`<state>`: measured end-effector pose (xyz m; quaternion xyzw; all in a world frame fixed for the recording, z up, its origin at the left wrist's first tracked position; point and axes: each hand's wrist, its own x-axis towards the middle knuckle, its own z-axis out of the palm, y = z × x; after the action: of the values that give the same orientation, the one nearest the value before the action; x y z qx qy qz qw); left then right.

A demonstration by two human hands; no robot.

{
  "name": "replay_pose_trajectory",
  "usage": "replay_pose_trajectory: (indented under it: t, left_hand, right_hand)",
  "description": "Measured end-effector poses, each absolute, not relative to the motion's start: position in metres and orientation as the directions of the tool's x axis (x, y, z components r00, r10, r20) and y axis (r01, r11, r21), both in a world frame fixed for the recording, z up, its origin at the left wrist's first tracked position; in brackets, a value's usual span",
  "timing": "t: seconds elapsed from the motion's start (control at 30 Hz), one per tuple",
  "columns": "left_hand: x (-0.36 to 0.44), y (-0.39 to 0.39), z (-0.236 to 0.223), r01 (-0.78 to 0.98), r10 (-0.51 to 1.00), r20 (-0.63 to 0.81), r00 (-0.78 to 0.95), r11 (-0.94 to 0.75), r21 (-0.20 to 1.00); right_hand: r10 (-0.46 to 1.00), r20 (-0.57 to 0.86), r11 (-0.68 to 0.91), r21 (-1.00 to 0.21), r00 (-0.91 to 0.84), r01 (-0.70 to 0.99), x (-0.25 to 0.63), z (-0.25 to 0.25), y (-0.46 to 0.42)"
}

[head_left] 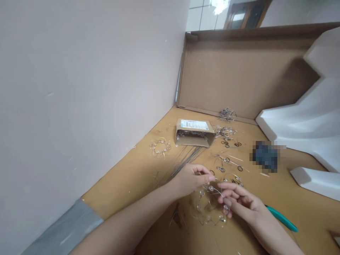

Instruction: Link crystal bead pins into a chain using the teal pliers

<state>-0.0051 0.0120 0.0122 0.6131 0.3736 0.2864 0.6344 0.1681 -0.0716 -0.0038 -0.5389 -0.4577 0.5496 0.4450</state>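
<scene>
A wire ring strung with clear beads (pixel 208 219) hangs in front of me, with bent wire ends sticking out. My right hand (pixel 243 202) pinches its right side between thumb and fingers. At the ring's top edge, the thumb and fingers of my left hand (pixel 193 180) are closed on a thin wire; whether it belongs to the ring I cannot tell. Just beyond both hands lie several dark small rings (pixel 240 168) and loose wire pieces (pixel 235 163). Green-handled pliers (pixel 283 218) lie beside my right wrist, partly hidden by it.
A small open cardboard box (pixel 195 141) holds beaded wire bits. Straight wires (pixel 187 157) lie before it. Another beaded ring (pixel 160 146) is left of it, tangled wire piles (pixel 227 114) right. A wall, a cardboard panel (pixel 244 78) and white foam (pixel 305 117) border the table.
</scene>
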Motion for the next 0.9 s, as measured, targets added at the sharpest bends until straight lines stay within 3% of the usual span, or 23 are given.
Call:
replay_pose_trajectory:
  t: [0.43,0.63,0.77,0.9]
  left_hand:
    - [-0.005,0.011,0.011,0.076,0.853,-0.054,0.518,0.016,0.997]
    - [-0.006,0.012,0.005,0.257,0.851,-0.028,0.524,-0.127,0.958]
    - [-0.008,0.014,0.000,0.403,0.841,0.048,0.538,-0.307,0.862]
    - [-0.009,0.015,-0.001,0.488,0.831,0.067,0.552,-0.387,0.782]
  right_hand:
    - [0.981,-0.191,-0.191,-0.981,0.018,-0.033,0.166,-0.003,-0.070]
    - [0.976,-0.211,-0.210,-0.978,0.062,-0.009,0.168,-0.005,-0.068]
    - [0.971,-0.237,-0.237,-0.971,0.016,0.015,0.172,-0.013,-0.063]
    - [0.975,-0.208,-0.213,-0.975,0.084,0.064,0.176,-0.024,-0.059]
